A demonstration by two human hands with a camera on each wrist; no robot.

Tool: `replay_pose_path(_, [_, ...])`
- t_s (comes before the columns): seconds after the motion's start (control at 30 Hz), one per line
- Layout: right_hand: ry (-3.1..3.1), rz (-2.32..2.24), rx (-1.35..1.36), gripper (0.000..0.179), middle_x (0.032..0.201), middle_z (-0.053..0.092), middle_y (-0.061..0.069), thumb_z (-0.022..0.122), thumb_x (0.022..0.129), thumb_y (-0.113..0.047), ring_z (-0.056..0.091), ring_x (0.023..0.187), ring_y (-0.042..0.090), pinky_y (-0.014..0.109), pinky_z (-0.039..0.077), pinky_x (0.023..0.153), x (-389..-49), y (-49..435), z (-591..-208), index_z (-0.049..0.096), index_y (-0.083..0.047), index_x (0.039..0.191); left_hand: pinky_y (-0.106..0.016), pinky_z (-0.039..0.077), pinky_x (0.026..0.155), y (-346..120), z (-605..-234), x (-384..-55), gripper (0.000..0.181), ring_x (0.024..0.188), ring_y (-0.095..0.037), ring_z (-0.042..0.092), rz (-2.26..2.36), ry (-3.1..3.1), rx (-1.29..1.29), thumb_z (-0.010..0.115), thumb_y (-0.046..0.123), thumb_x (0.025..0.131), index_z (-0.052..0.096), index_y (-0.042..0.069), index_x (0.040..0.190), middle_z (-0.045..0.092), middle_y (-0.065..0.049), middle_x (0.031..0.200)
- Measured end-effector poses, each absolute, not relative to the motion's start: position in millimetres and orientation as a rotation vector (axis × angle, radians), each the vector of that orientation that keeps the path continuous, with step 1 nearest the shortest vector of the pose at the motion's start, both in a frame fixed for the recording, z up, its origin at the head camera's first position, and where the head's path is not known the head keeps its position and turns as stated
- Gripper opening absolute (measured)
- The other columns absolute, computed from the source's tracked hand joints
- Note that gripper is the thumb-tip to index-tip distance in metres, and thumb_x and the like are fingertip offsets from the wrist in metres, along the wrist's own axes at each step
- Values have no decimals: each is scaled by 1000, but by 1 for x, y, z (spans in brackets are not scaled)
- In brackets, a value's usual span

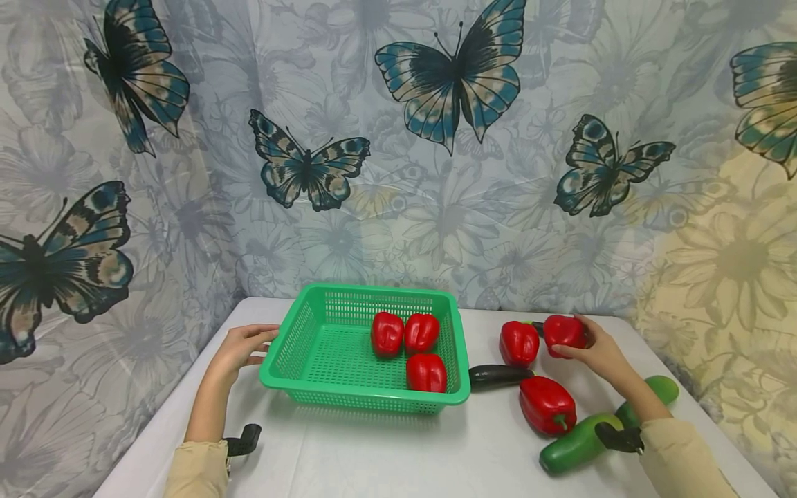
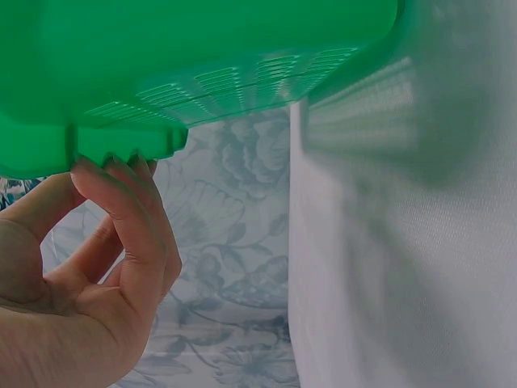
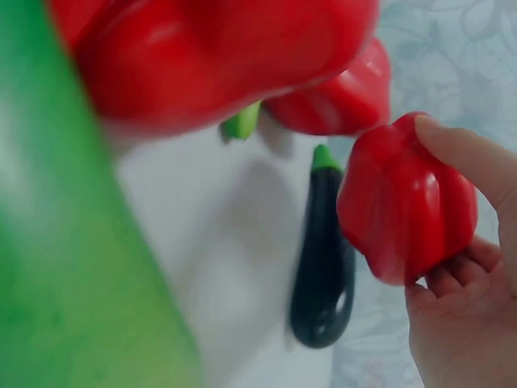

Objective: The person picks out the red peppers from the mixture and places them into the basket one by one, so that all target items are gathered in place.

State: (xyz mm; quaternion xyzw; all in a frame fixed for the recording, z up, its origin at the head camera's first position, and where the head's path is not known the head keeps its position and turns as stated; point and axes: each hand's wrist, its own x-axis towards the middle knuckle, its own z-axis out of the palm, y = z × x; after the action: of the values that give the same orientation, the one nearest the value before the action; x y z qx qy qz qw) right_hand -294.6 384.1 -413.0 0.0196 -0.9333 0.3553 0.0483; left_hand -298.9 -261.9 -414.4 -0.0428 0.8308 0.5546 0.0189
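My left hand (image 1: 239, 349) is at the left side of a green plastic basket (image 1: 398, 395), its curled fingers and thumb holding the rim. In the left wrist view the fingertips meet the rim's underside. Three red bell peppers (image 1: 387, 335) lie inside the basket, toward its right. On the right of the table my right hand (image 1: 600, 351) grips another red bell pepper (image 1: 564, 335), thumb on one side and fingers on the other. A dark eggplant (image 3: 323, 267) lies close by the held pepper in the right wrist view.
Two more red bell peppers (image 1: 519, 344) (image 1: 548, 406) lie right of the basket. A second eggplant (image 1: 498, 375) sits near the basket's right wall. Two green cucumber-like vegetables (image 1: 579, 444) (image 1: 661, 389) lie by my right forearm. A butterfly-patterned cloth (image 1: 436, 228) hangs behind the white table (image 1: 349, 456).
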Motion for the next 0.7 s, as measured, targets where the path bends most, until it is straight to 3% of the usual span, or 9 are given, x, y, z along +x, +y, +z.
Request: replay_pose_path(0.7, [-2808,1224,81,102,155,16,36,71,88,-39,18,142,56,65,34,108,-304,351,-381,5,3,155,-33,60,82,-262,-415,-299,54,83,-4,65,1718,2579,-142,60,36,97,54,0,137,66,-11,120])
